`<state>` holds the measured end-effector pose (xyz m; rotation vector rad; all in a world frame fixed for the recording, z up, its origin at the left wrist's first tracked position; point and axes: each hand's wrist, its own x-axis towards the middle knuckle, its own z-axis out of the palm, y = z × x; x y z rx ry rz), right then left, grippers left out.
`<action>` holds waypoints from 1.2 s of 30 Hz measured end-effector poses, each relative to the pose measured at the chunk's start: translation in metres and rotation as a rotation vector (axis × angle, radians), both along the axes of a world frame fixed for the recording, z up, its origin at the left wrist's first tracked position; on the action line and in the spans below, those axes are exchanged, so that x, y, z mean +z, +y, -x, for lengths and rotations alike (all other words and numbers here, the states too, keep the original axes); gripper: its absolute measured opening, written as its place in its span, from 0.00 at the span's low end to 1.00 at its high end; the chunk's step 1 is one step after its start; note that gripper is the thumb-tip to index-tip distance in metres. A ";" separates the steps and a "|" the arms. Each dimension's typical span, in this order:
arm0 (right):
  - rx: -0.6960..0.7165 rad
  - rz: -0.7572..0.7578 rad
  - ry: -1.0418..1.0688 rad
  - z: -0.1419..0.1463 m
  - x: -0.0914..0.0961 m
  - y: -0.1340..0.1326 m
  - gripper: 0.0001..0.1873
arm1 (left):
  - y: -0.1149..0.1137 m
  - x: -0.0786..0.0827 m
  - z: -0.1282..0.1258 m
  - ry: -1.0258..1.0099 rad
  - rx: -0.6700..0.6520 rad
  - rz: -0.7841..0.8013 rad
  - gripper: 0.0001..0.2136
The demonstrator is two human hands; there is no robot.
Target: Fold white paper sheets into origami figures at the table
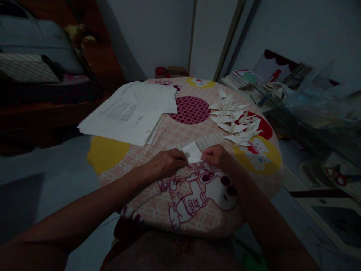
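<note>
A small folded piece of white paper [193, 152] lies between my two hands, just above the patterned tablecloth [158, 203]. My left hand [170, 162] pinches its left edge, with the fingers curled. At its lower right corner, my right hand [217, 156] grips the paper between thumb and fingertips. Beyond my right hand sits a group of several folded paper cranes [235, 122]. To the far left of the paper rests a thick stack of printed sheets [126, 113]; the top one carries lines of text.
The round table is covered by the cloth. On the right, a glass shelf [299, 116] holds papers, a clear plastic bag [316, 98] and other items. Scissors [335, 176] with red handles lie lower right. A grey bag [42, 41] stands on wooden furniture at left.
</note>
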<state>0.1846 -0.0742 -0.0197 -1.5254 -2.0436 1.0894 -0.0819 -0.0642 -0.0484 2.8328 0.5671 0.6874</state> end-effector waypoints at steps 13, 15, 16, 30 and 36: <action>-0.015 -0.059 -0.239 0.016 0.007 -0.003 0.08 | -0.002 0.001 0.002 0.052 0.013 -0.055 0.13; -0.025 -0.077 -0.273 0.018 0.007 -0.004 0.08 | -0.002 0.001 0.002 0.095 0.001 -0.095 0.14; -0.031 -0.085 -0.285 0.019 0.007 -0.004 0.08 | -0.002 0.001 0.002 0.114 -0.006 -0.115 0.15; 0.000 -0.020 -0.181 0.015 0.009 -0.001 0.08 | -0.015 0.009 0.000 0.265 0.029 -0.192 0.13; 0.025 -0.067 -0.298 0.021 0.016 -0.004 0.08 | -0.028 0.011 0.000 0.355 0.105 -0.134 0.17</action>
